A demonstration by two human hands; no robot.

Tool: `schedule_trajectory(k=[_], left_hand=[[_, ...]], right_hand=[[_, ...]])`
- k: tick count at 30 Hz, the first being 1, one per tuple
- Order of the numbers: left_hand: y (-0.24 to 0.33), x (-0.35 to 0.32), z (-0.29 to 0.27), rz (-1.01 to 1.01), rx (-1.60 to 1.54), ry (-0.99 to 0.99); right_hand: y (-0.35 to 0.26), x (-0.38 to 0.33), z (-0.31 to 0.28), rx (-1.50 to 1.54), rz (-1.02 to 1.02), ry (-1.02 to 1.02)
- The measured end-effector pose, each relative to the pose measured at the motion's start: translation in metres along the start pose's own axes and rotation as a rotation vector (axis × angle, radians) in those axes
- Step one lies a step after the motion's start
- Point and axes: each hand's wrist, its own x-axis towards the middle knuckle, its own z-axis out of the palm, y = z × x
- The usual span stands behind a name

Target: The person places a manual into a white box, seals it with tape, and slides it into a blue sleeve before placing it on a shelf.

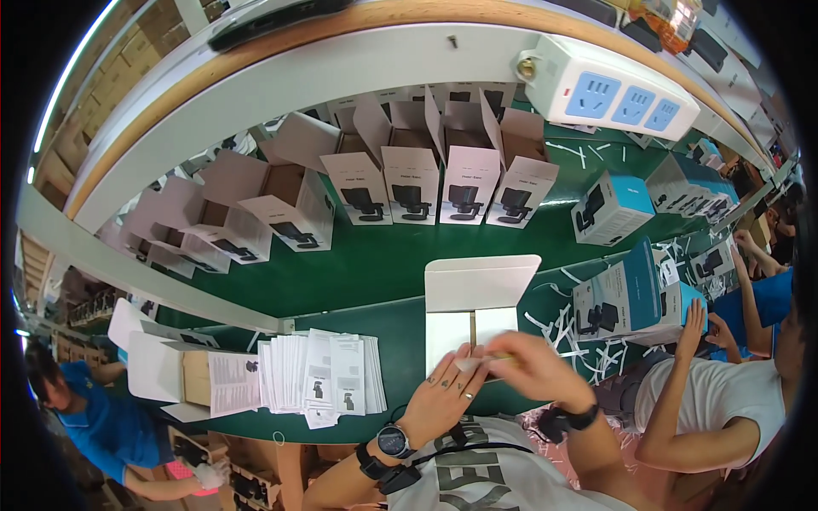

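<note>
Now both hands are working at the near edge of the open white box (pixel 477 294) on the green surface (pixel 375 264); the left hand (pixel 443 393) is lying flat with fingers apart, the right hand (pixel 530 364) is pinching a small white strip (pixel 470 364).

Left hand (pixel 445 393) palm down with fingers spread, right hand (pixel 528 368) curled beside it, fingertips meeting, both wrists banded.

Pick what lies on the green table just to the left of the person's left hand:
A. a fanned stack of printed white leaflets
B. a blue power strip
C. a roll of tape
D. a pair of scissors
A: a spread stack of white printed leaflets lies on the green table just left of the left hand, which rests at the open white box.
</note>
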Motion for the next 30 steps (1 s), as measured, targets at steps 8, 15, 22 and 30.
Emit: schedule_trajectory(k=[8, 15, 22, 30], left_hand=[[0.012, 0.021, -0.011, -0.059, 0.018, -0.017], [-0.011, 0.007, -0.02, -0.121, -0.148, -0.025], [-0.024, -0.005, -0.041, -0.145, -0.861, 0.152], [-0.027, -0.023, -0.03, -0.335, -1.197, 0.144]], right_hand=[[0.023, -0.039, -0.073, -0.485, 0.268, 0.174], [0.012, 0.001, -0.037, 0.356, 0.126, 0.349], [-0.007, -0.037, -0.027, -0.198, -0.214, -0.004], [-0.022, 0.044, 0.028, -0.217, -0.371, -0.074]])
